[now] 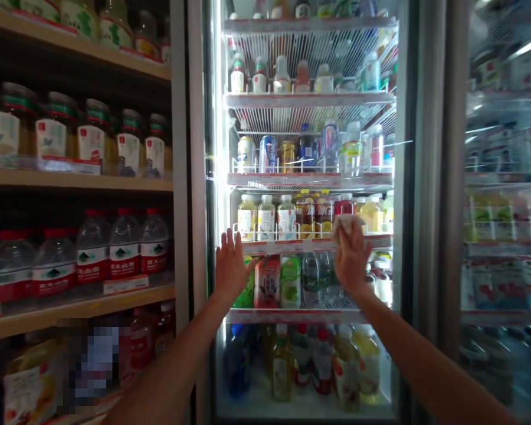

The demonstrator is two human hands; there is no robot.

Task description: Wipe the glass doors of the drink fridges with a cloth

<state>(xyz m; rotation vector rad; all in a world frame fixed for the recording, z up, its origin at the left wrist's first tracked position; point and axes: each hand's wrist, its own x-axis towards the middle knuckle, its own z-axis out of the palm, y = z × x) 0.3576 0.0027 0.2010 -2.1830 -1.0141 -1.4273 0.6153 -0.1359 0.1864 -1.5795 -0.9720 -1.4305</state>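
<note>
My right hand (353,260) is closed on a pale cloth (347,224), held up at the glass door (310,369) of a lit drinks fridge. The cloth overlaps a red-labelled bottle (344,204) behind it and part of a shelf edge. My left hand (232,262) is raised with its fingers spread, at the left side of the door. It appears to rest on the glass, but contact cannot be made out for certain. Behind the glass, several shelves hold bottles, cans (268,152) and green and red pouches (267,282).
On the left, wooden shelves (79,178) carry jars with green lids (53,127) and red-capped water bottles (126,243). A metal door frame (433,195) divides this fridge from another glass-fronted one (507,254) on the right. A blurred-out patch (95,360) covers part of the lower left.
</note>
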